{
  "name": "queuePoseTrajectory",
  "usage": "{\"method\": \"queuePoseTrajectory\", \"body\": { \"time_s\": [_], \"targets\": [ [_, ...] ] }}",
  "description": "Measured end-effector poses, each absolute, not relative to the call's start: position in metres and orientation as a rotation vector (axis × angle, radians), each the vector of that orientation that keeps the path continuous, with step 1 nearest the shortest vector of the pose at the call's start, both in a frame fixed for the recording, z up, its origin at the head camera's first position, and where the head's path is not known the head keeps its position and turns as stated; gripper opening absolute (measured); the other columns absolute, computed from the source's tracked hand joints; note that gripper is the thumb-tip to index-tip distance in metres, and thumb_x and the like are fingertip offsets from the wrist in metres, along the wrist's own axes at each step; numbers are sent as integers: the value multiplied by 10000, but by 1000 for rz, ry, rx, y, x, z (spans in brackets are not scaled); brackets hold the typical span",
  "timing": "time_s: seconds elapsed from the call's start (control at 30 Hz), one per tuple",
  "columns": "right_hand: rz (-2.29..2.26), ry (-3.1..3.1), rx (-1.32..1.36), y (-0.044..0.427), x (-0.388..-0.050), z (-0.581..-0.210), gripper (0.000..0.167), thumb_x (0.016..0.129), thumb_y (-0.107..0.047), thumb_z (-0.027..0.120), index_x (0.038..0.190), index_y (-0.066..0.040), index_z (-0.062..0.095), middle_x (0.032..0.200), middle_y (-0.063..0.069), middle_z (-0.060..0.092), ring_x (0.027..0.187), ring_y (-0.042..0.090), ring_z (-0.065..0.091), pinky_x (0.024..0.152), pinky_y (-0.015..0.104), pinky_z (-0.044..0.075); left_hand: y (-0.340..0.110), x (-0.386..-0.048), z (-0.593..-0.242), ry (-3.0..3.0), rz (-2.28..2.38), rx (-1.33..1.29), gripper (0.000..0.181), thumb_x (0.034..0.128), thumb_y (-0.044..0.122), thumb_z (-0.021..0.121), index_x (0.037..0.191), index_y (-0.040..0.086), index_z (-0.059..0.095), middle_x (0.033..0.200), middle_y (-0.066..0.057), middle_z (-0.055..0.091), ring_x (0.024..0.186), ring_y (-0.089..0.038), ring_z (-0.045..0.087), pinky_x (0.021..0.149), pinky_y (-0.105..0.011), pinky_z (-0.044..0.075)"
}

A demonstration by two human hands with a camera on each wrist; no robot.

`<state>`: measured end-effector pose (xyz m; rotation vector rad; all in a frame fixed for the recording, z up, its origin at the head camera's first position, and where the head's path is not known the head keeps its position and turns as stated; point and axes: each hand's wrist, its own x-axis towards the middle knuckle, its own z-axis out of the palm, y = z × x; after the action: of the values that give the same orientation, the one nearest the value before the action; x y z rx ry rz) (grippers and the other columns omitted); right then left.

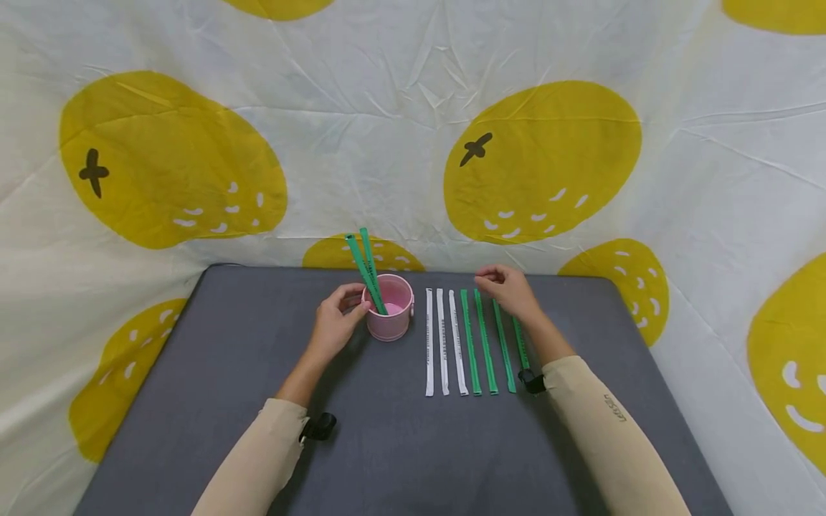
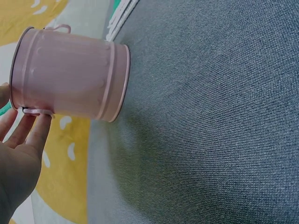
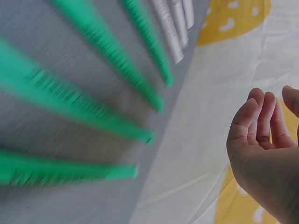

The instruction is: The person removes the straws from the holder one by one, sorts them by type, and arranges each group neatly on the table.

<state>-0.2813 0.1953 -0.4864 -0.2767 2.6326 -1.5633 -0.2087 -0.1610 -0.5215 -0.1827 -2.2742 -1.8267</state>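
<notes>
My left fingers (image 2: 40,133) are pinching the pink bucket (image 1: 387,327), apparently by its rim, two green sticks (image 1: 368,276) leaning inside! My right fingers (image 3: 243,119) are curving loosely near four other green sticks (image 1: 485,344) on the tabletop (image 1: 387,459).

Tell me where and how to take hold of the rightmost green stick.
Probably best: pinch the rightmost green stick near its middle, from above, with the right hand. It lies flat and narrow on the table, a gap separating it from the next stick.
</notes>
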Motion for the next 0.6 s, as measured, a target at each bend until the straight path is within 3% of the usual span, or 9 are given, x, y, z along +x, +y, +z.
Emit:
{"method": "queuePoseTrajectory", "body": {
  "time_s": [0.13, 0.2, 0.37, 0.5, 0.6],
  "targets": [
    [-1632, 2550, -321, 168, -283, -475, 340, 1012, -197, 675, 1246, 49, 667, 1135, 240, 700, 846, 48, 667, 734, 178, 563, -159, -209, -521, -2278, -1819, -176, 390, 928, 104, 775, 1282, -13, 661, 1251, -238, 689, 1156, -412, 690, 1033, -553, 536],
    [-1653, 2518, -352, 152, -284, -468, 338, 1006, -185, 684, 1247, 52, 669, 1147, 244, 698, 908, 162, 703, 755, 182, 567, -159, -209, -521, -2283, -1805, -171, 383, 928, 93, 774, 1278, -13, 662, 1248, -232, 691, 1149, -405, 695, 1026, -549, 541],
    [-1657, 2471, -455, 112, -289, -453, 335, 1001, -182, 695, 1267, 20, 675, 1191, 219, 713, 1088, 354, 688, 890, 285, 576, -159, -209, -520, -2289, -1778, -174, 379, 927, 59, 767, 1280, -24, 658, 1246, -235, 691, 1138, -408, 699, 1017, -564, 540],
    [-1624, 2479, -541, 79, -297, -447, 311, 1000, -183, 698, 1268, -26, 687, 1204, 179, 726, 1110, 311, 697, 970, 388, 576, -159, -208, -520, -2287, -1779, -183, 383, 924, 54, 769, 1278, -34, 654, 1241, -243, 691, 1130, -413, 700, 1018, -581, 531],
    [-1604, 2493, -588, 57, -304, -447, 343, 991, -174, 708, 1287, -2, 676, 1212, 175, 726, 1120, 301, 703, 974, 411, 584, -160, -208, -520, -2283, -1796, -190, 383, 928, 58, 765, 1280, -38, 651, 1243, -246, 688, 1134, -412, 698, 1015, -565, 539]
  ]
}}
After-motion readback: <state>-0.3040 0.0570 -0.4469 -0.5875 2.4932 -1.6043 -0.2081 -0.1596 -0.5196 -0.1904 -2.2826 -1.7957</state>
